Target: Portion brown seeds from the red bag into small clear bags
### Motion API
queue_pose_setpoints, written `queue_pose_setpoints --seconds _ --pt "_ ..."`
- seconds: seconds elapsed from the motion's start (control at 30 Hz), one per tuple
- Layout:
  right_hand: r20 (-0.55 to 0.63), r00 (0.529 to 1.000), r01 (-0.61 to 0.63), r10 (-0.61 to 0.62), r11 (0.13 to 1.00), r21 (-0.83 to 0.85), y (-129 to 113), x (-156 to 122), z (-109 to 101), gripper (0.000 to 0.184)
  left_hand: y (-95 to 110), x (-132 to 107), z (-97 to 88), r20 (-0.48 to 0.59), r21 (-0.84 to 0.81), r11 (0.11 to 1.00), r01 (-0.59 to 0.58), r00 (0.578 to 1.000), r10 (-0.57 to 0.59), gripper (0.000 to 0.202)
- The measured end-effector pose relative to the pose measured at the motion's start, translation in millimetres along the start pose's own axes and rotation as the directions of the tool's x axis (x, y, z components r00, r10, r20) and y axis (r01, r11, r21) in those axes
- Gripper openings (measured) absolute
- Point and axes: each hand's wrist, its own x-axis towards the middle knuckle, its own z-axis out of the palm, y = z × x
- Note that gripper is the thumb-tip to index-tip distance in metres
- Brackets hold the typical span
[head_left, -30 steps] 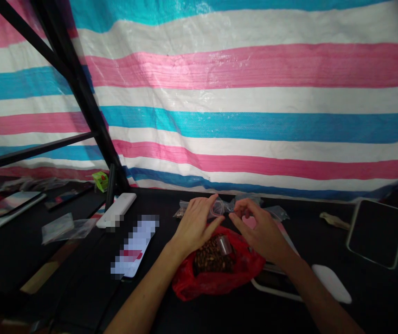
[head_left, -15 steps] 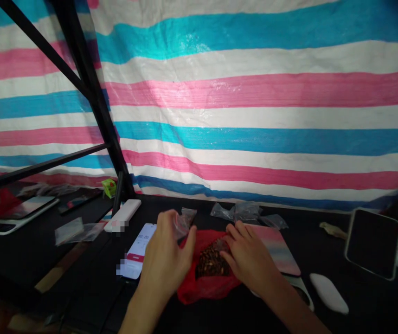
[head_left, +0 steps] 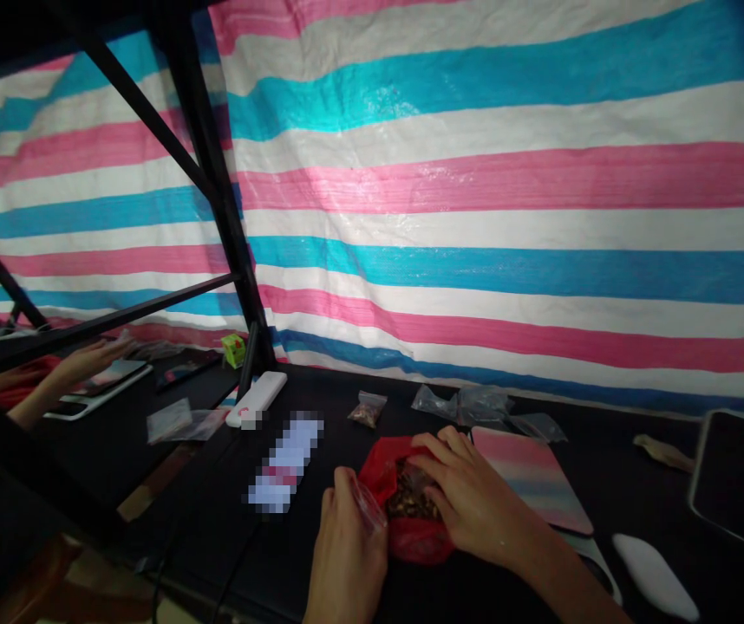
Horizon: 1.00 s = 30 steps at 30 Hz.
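Observation:
A red plastic bag [head_left: 420, 544] lies open on the black table with small brown, seed-like pieces [head_left: 411, 496] inside. My left hand [head_left: 349, 546] is at the bag's left edge, its fingers closed on a clear plastic bag [head_left: 370, 507]. My right hand [head_left: 469, 498] reaches over the red bag from the right, fingers curled down among the pieces. Something clear shows by its fingertips, but I cannot make out what it is. Beyond my hands, a small clear zip bag [head_left: 368, 410] with brown pieces in it lies on the table.
Clear bags [head_left: 479, 404] lie along the back. At left are a phone [head_left: 286, 464] with a blurred screen and a white power strip-like block [head_left: 258, 399]. A pink-blue pad [head_left: 534, 477], white mouse [head_left: 653, 576] and dark tablet-like screen [head_left: 742, 477] are at right. Another person's hand [head_left: 89, 362] is far left.
My left hand has moved down and right to the red bag's edge, uncovering the filled zip bag and phone. My right hand stays at the red bag. The camera view has shifted left.

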Motion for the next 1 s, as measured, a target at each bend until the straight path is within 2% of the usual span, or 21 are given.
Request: queue_pose_setpoints --seconds 0.1,0.2,0.3,0.47,0.67,0.8,0.93,1.0 --pt "-0.056 0.997 -0.063 0.055 0.988 -0.138 8 -1 6 0.030 -2 6 0.4 -0.013 -0.097 0.995 0.027 1.000 -0.028 0.030" --pt "-0.135 0.984 -0.159 0.120 0.928 -0.336 14 -4 13 0.037 -3 12 2.1 -0.066 -0.180 0.984 -0.011 0.998 -0.001 0.026" --pt "-0.096 0.986 -0.161 0.134 0.903 -0.397 12 -5 16 0.047 -1 13 1.6 -0.094 -0.220 0.975 -0.028 0.996 0.007 0.019" --pt "0.017 0.982 -0.182 0.190 0.959 -0.218 4 -1 16 0.026 5 14 1.4 0.059 -0.401 0.911 0.099 0.995 -0.082 0.017" --pt "-0.002 0.982 -0.188 0.188 0.981 -0.044 1 5 27 0.025 1 30 9.8 0.065 -0.576 0.808 0.127 0.992 -0.110 0.023" --pt "-0.035 0.984 -0.177 0.178 0.984 0.027 1 7 34 0.028 6 36 9.4 0.138 -0.624 0.766 0.153 0.987 -0.084 0.028" --pt "-0.064 0.974 -0.213 0.219 0.973 0.092 1 10 37 0.028 15 38 1.0 0.229 -0.582 0.795 0.169 0.973 -0.039 0.030" --pt "-0.064 0.968 -0.231 0.242 0.962 0.143 1 12 37 0.023 19 38 -6.8 0.143 -0.471 0.879 0.073 0.990 -0.005 0.029"
